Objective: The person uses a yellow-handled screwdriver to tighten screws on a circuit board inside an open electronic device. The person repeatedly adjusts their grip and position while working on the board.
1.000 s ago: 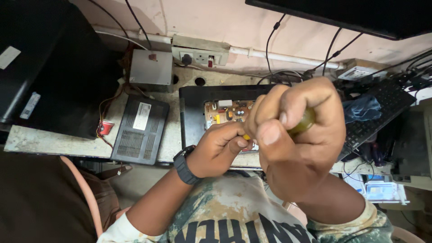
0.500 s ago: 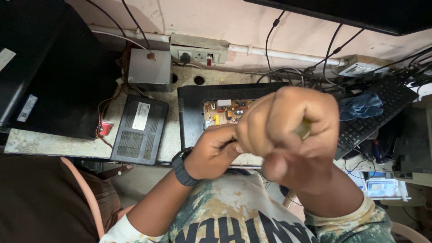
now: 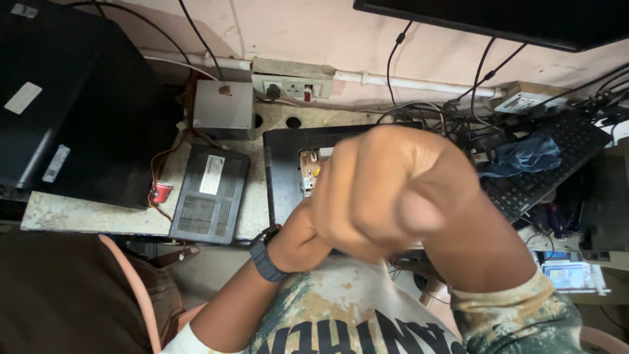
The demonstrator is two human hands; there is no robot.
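My right hand (image 3: 393, 190) is a closed fist raised close to the camera, blurred, and it covers most of the black open case (image 3: 280, 170). Only a sliver of the yellow circuit board (image 3: 309, 172) inside the case shows at the fist's left edge. The greenish tool handle seen in the fist earlier is hidden now. My left hand (image 3: 298, 239), with a black watch (image 3: 264, 252) on its wrist, lies under and behind the fist, and its fingers are out of sight.
A black vented box (image 3: 209, 193) and a grey metal box (image 3: 224, 108) sit left of the case, by a large black unit (image 3: 72, 111). A wall socket (image 3: 291, 85) is behind. A keyboard (image 3: 544, 177), blue cloth (image 3: 524, 157) and tangled cables fill the right.
My right fist has risen toward the camera and turned, hiding the greenish handle and most of the circuit board. My left hand has slipped beneath it.
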